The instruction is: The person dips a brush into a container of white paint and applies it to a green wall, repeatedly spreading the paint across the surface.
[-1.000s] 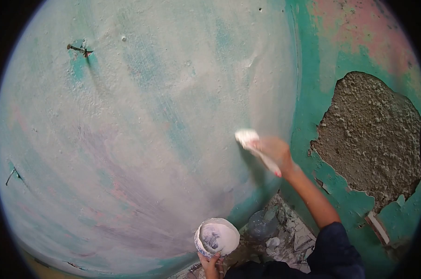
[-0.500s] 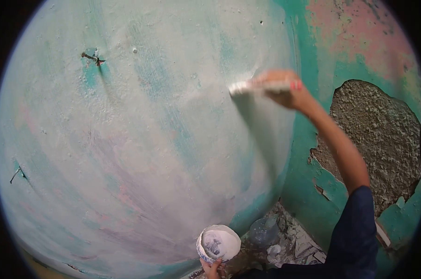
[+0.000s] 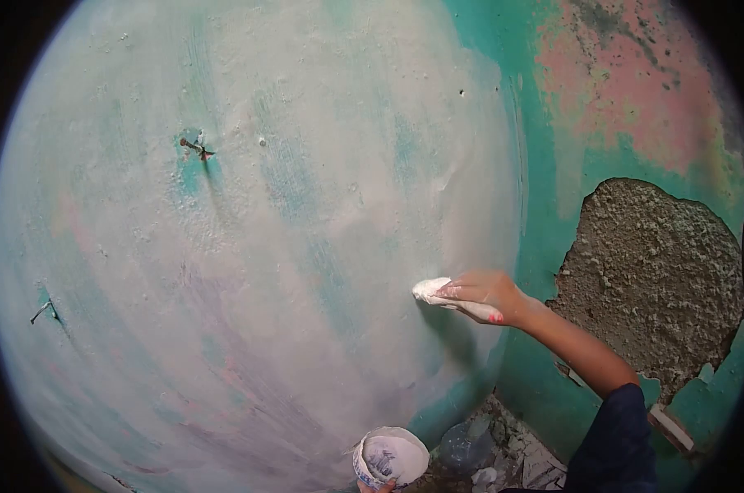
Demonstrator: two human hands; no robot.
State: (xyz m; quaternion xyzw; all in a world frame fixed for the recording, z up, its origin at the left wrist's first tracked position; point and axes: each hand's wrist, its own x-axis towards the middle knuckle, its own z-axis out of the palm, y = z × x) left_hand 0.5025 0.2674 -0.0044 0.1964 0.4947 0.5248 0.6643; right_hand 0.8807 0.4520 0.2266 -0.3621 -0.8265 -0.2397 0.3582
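My right hand point(image 3: 491, 289) is closed around a paintbrush point(image 3: 431, 290) held roughly level against the wall. Thick white paint coats its bristles, and red marks show near the end of the pale handle. The wall point(image 3: 323, 197) carries uneven streaks of white paint over turquoise, with pinkish patches lower down. At the bottom edge, my left hand point(image 3: 378, 487) grips a round tub point(image 3: 361, 470) with a blue pattern on its side. White paint point(image 3: 401, 454) lies inside the tub. Most of my left hand is cut off by the frame.
A rusty nail point(image 3: 196, 149) and a thinner metal piece point(image 3: 41, 311) stick out of the painted wall. On the right, a turquoise wall has a large patch of bare rough plaster point(image 3: 651, 271). Broken debris point(image 3: 536, 456) and a clear plastic container point(image 3: 464, 446) lie in the corner.
My right hand and the paintbrush have moved down along the wall. The view has tilted up slightly, and the tub sits lower in it.
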